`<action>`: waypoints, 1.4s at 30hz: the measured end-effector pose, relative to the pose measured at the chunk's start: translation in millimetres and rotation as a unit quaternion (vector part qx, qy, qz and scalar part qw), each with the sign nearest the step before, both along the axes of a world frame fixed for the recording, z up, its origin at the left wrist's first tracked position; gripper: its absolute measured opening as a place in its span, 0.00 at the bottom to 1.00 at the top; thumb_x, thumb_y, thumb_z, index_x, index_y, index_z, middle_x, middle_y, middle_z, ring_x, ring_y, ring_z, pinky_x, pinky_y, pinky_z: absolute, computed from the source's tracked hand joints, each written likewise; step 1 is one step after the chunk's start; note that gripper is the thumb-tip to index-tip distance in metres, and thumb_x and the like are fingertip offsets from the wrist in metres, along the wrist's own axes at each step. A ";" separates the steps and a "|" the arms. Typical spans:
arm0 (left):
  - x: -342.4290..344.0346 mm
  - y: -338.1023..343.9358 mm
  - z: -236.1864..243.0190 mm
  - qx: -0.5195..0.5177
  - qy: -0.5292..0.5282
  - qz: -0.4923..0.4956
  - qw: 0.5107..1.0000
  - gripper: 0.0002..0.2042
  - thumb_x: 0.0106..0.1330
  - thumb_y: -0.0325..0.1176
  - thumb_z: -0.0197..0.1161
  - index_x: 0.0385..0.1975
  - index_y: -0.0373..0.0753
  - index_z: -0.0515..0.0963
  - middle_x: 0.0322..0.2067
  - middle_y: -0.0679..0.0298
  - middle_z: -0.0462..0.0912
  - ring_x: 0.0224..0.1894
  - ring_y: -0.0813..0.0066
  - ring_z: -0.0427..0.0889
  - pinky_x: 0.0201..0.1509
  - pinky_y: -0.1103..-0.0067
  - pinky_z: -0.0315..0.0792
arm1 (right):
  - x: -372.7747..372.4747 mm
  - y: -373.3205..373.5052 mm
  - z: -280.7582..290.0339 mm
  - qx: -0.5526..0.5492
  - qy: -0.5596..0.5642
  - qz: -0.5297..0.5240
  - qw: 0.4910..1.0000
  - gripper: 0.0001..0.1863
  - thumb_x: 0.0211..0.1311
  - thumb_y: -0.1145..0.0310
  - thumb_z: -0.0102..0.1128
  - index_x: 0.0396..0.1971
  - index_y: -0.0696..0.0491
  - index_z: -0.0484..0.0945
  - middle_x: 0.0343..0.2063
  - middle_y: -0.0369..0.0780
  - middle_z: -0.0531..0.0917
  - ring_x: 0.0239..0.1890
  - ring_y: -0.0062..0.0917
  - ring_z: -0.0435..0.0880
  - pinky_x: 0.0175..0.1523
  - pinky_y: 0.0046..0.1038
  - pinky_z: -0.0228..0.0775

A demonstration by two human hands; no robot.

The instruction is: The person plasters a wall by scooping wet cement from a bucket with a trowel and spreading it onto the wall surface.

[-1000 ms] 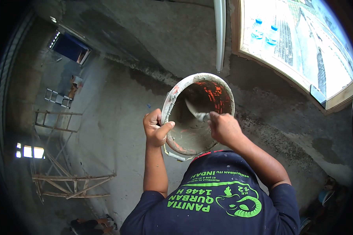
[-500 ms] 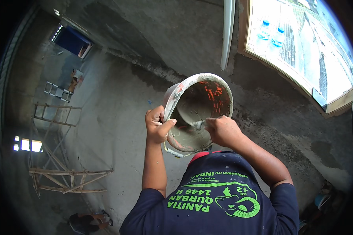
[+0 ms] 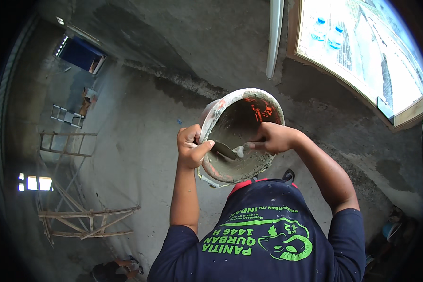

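A round bucket [image 3: 213,112], its rim caked in grey and its inner wall showing orange patches, is tilted in front of my body. My left hand [image 3: 191,146] is closed around the left side of its rim, thumb over the edge. Inside the bucket lies wet grey mortar [image 3: 242,168]. My right hand [image 3: 276,138] reaches over the right side and grips the handle of a trowel [image 3: 225,150]. The trowel's blade points left, toward my left thumb, against the mortar. Below the bucket hangs its wire handle [image 3: 206,180], partly hidden.
A window [image 3: 343,61] with two plastic bottles [image 3: 334,37] on its ledge is at the upper right, with a dark phone-like flat object [image 3: 385,109] on the frame. Wooden scaffolding [image 3: 89,214] stands at left, a ladder [image 3: 66,116] beyond. Another person [image 3: 113,271] is at lower left.
My right hand has moved up a little and turned, and the trowel's blade now lies more sideways across the mortar. My left hand keeps its hold on the rim.
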State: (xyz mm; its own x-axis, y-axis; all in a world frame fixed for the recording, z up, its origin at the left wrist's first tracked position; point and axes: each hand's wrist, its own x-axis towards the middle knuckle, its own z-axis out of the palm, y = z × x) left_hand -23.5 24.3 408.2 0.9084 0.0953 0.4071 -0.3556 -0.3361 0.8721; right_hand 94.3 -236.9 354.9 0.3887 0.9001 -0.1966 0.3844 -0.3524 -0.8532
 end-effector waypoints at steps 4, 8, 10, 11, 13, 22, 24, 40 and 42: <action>21.6 8.7 -19.3 -0.059 0.059 -0.006 0.996 0.17 0.45 0.21 0.64 0.15 0.45 0.59 0.16 0.78 0.63 0.21 0.89 0.57 0.25 0.81 0.51 | -6.7 -26.4 -16.5 0.021 0.188 -0.033 0.981 0.18 0.73 0.56 0.59 0.34 0.57 0.86 0.17 0.31 0.79 0.19 0.15 0.77 0.24 0.24 0.68; 41.7 18.1 -42.8 -0.018 0.109 -0.008 0.994 0.17 0.48 0.22 0.66 0.17 0.45 0.60 0.19 0.77 0.64 0.24 0.89 0.58 0.27 0.82 0.53 | -29.1 -53.3 -38.4 0.061 0.387 -0.085 0.916 0.18 0.73 0.59 0.59 0.51 0.57 0.83 0.25 0.32 0.83 0.26 0.15 0.81 0.31 0.22 0.74; 53.4 19.8 -63.8 -0.026 0.118 -0.007 0.993 0.16 0.48 0.24 0.67 0.17 0.44 0.61 0.20 0.77 0.64 0.25 0.88 0.59 0.28 0.82 0.53 | -54.4 -56.6 -80.1 0.098 0.423 -0.145 0.889 0.18 0.76 0.59 0.54 0.51 0.57 0.82 0.31 0.33 0.84 0.27 0.15 0.78 0.32 0.22 0.73; 54.6 20.8 -71.3 -0.029 0.128 0.000 0.991 0.16 0.48 0.24 0.67 0.17 0.44 0.61 0.20 0.77 0.65 0.25 0.88 0.59 0.28 0.82 0.53 | -66.9 -59.0 -104.1 0.111 0.423 -0.160 0.885 0.18 0.76 0.59 0.53 0.53 0.57 0.81 0.34 0.34 0.84 0.29 0.15 0.79 0.34 0.22 0.73; 54.3 27.6 -99.6 -0.041 0.116 0.029 0.992 0.18 0.49 0.26 0.67 0.17 0.41 0.59 0.18 0.75 0.63 0.23 0.86 0.58 0.25 0.80 0.54 | -88.3 -56.7 -137.5 0.122 0.424 -0.181 0.879 0.19 0.78 0.57 0.51 0.54 0.56 0.79 0.36 0.34 0.83 0.32 0.15 0.78 0.38 0.23 0.74; 76.3 12.4 -231.6 -0.027 0.183 0.101 0.977 0.17 0.50 0.21 0.62 0.16 0.40 0.56 0.15 0.73 0.66 0.22 0.87 0.61 0.23 0.80 0.55 | -78.3 -60.0 -204.1 0.066 0.151 -0.351 0.922 0.23 0.44 0.65 0.84 0.41 0.57 0.87 0.34 0.42 0.84 0.39 0.32 0.83 0.47 0.30 0.74; 83.7 18.1 -260.0 -0.050 0.198 0.107 0.973 0.16 0.50 0.20 0.61 0.17 0.41 0.58 0.17 0.73 0.67 0.23 0.88 0.61 0.25 0.81 0.56 | -58.2 -59.7 -225.0 0.077 0.109 -0.373 0.918 0.24 0.45 0.65 0.83 0.42 0.57 0.86 0.33 0.42 0.83 0.38 0.32 0.82 0.46 0.30 0.74; 129.1 -11.7 -363.7 -0.066 0.197 0.124 0.970 0.13 0.49 0.17 0.58 0.18 0.40 0.59 0.19 0.72 0.68 0.24 0.88 0.61 0.27 0.83 0.56 | 86.6 -64.8 -345.2 0.135 -0.167 -0.574 0.790 0.15 0.67 0.70 0.61 0.50 0.61 0.77 0.33 0.44 0.82 0.33 0.30 0.81 0.40 0.29 0.73; 130.0 -13.3 -366.6 -0.056 0.198 0.120 0.971 0.14 0.49 0.17 0.58 0.17 0.40 0.59 0.18 0.73 0.67 0.23 0.88 0.61 0.27 0.83 0.56 | 104.9 -72.6 -351.2 0.048 -0.208 -0.599 0.771 0.15 0.67 0.67 0.62 0.48 0.59 0.78 0.30 0.45 0.82 0.31 0.31 0.81 0.38 0.30 0.73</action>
State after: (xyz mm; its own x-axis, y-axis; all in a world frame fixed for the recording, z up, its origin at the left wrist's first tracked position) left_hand 106.4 11.0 41.6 0.9380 0.3465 0.0063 0.0909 -0.2638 0.9603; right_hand 199.1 -309.5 3.8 0.9645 -0.1527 0.2152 0.0793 -0.6102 -0.7882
